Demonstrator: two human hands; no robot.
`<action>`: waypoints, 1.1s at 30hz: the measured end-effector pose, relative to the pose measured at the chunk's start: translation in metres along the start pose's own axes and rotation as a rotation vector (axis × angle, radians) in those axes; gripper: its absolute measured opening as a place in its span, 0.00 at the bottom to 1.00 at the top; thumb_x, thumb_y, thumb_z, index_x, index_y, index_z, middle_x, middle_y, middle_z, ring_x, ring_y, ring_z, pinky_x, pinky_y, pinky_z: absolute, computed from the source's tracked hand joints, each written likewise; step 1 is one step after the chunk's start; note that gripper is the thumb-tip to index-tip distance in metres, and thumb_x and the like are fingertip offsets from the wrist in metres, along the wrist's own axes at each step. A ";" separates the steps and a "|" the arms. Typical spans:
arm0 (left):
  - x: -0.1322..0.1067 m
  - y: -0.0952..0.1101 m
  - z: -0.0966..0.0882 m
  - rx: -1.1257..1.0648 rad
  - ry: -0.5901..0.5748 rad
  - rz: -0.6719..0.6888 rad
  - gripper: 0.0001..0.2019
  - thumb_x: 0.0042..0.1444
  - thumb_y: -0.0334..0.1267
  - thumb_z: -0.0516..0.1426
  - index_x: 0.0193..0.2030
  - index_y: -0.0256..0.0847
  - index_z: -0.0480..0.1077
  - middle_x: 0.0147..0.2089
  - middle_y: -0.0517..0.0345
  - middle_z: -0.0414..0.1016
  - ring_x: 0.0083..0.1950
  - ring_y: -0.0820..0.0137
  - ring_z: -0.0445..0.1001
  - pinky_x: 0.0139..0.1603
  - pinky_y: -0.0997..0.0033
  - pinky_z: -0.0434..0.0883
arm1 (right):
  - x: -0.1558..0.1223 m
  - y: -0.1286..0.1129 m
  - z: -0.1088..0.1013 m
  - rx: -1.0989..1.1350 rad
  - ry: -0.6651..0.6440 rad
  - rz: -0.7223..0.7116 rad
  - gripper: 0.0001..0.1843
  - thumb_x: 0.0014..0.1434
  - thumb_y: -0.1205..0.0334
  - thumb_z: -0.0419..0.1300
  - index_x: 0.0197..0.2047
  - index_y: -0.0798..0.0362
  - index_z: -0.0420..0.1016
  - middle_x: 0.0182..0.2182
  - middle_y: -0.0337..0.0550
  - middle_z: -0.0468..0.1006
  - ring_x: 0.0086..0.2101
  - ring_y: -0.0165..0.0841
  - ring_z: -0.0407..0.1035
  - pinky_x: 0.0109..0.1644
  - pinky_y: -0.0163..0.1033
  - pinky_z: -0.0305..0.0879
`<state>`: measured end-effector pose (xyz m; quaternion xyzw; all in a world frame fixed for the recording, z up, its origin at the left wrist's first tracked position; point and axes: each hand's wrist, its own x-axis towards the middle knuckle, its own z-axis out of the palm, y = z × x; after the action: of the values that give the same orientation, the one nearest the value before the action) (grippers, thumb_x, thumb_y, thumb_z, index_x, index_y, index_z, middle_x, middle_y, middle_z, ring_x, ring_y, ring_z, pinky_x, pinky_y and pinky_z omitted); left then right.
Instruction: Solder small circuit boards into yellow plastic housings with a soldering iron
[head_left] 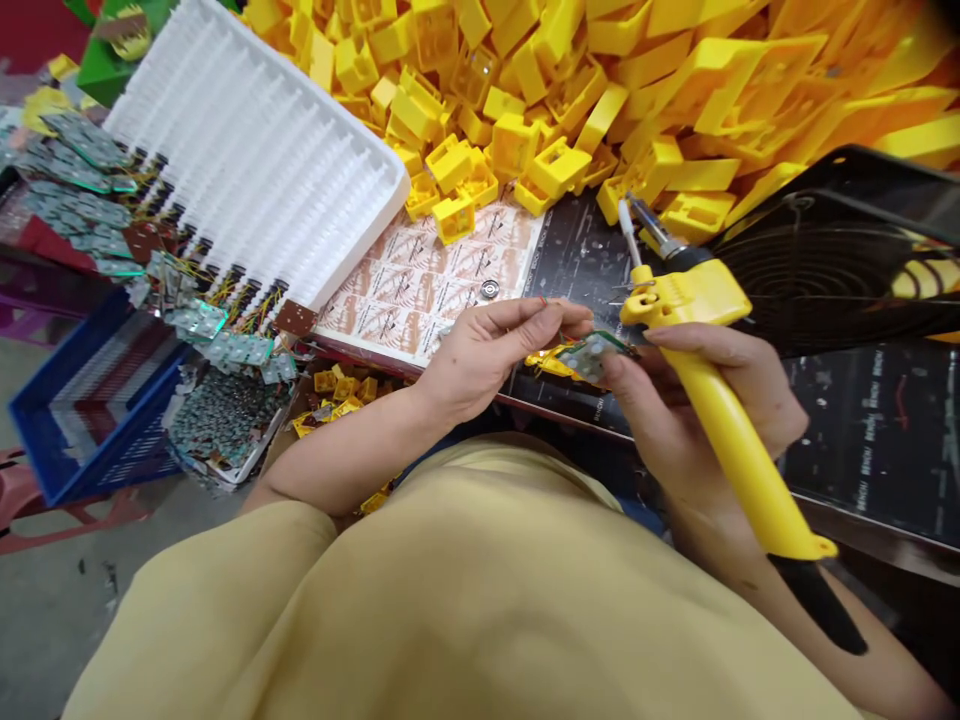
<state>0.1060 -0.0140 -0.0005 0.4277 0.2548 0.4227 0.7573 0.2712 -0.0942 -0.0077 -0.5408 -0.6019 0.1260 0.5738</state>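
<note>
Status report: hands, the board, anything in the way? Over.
Left hand pinching wires at small circuit board. Right hand gripping soldering iron, tip up, off the board. Yellow housings piled behind, clear of hands.

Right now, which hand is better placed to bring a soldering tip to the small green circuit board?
Right, probably. The right hand grips the yellow plastic soldering iron, its metal tip angled away from the small green circuit board, which the left hand pinches.
</note>
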 end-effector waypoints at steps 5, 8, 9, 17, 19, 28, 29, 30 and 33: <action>0.006 0.021 -0.007 0.224 -0.058 -0.125 0.19 0.47 0.52 0.75 0.35 0.39 0.82 0.29 0.64 0.80 0.28 0.82 0.74 0.34 0.82 0.73 | -0.002 0.008 -0.014 -0.017 -0.108 -0.056 0.26 0.55 0.69 0.73 0.55 0.41 0.75 0.44 0.37 0.83 0.43 0.38 0.80 0.50 0.45 0.80; 0.008 0.030 -0.008 0.359 -0.151 -0.173 0.22 0.43 0.50 0.76 0.31 0.35 0.77 0.27 0.62 0.78 0.28 0.80 0.74 0.33 0.80 0.73 | 0.006 0.009 -0.020 -0.022 -0.143 -0.088 0.27 0.56 0.70 0.72 0.56 0.42 0.74 0.47 0.37 0.82 0.45 0.36 0.79 0.54 0.44 0.79; 0.008 0.030 -0.007 0.376 -0.167 -0.186 0.22 0.43 0.50 0.76 0.31 0.34 0.76 0.26 0.61 0.78 0.28 0.79 0.74 0.33 0.79 0.73 | 0.008 0.009 -0.020 0.014 -0.167 -0.071 0.28 0.57 0.70 0.72 0.57 0.43 0.73 0.48 0.38 0.82 0.45 0.36 0.79 0.55 0.43 0.79; 0.001 0.011 -0.004 0.347 -0.192 -0.234 0.23 0.46 0.52 0.75 0.33 0.35 0.74 0.28 0.61 0.78 0.29 0.79 0.75 0.34 0.80 0.74 | 0.009 0.011 -0.003 0.143 -0.150 0.017 0.25 0.60 0.68 0.70 0.58 0.44 0.71 0.41 0.33 0.82 0.38 0.30 0.80 0.45 0.33 0.79; -0.001 0.010 -0.006 0.349 -0.188 -0.209 0.22 0.47 0.50 0.74 0.34 0.35 0.75 0.30 0.61 0.78 0.30 0.79 0.75 0.35 0.80 0.74 | 0.006 0.012 -0.002 0.138 -0.137 0.027 0.25 0.60 0.66 0.70 0.58 0.44 0.71 0.42 0.34 0.81 0.38 0.31 0.80 0.40 0.31 0.79; -0.009 0.001 -0.011 0.315 -0.068 -0.173 0.23 0.45 0.53 0.75 0.32 0.36 0.75 0.29 0.60 0.78 0.30 0.77 0.76 0.37 0.76 0.75 | 0.005 0.005 0.009 0.175 -0.059 -0.013 0.27 0.56 0.71 0.72 0.57 0.44 0.73 0.39 0.33 0.81 0.34 0.30 0.80 0.38 0.29 0.79; -0.009 0.003 -0.011 0.325 -0.073 -0.178 0.23 0.45 0.54 0.74 0.32 0.37 0.74 0.29 0.60 0.77 0.30 0.77 0.75 0.36 0.76 0.75 | 0.005 0.005 0.009 0.176 -0.069 -0.018 0.28 0.56 0.71 0.72 0.57 0.43 0.73 0.39 0.33 0.82 0.34 0.31 0.80 0.40 0.30 0.80; -0.009 0.008 -0.012 0.351 -0.083 -0.170 0.24 0.46 0.56 0.73 0.32 0.37 0.74 0.29 0.60 0.77 0.29 0.77 0.74 0.36 0.75 0.74 | 0.004 0.006 0.007 0.159 -0.087 -0.028 0.29 0.55 0.71 0.72 0.58 0.43 0.73 0.40 0.34 0.82 0.35 0.31 0.80 0.41 0.32 0.80; -0.001 0.033 -0.014 0.587 -0.170 -0.072 0.17 0.55 0.51 0.68 0.32 0.38 0.74 0.29 0.61 0.76 0.28 0.76 0.72 0.34 0.74 0.71 | 0.004 0.010 -0.009 0.015 -0.163 -0.106 0.26 0.54 0.71 0.73 0.54 0.42 0.77 0.40 0.35 0.83 0.35 0.33 0.79 0.43 0.36 0.80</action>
<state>0.0813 0.0002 0.0206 0.6527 0.3167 0.2666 0.6346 0.2848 -0.0916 -0.0104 -0.4920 -0.6733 0.1437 0.5329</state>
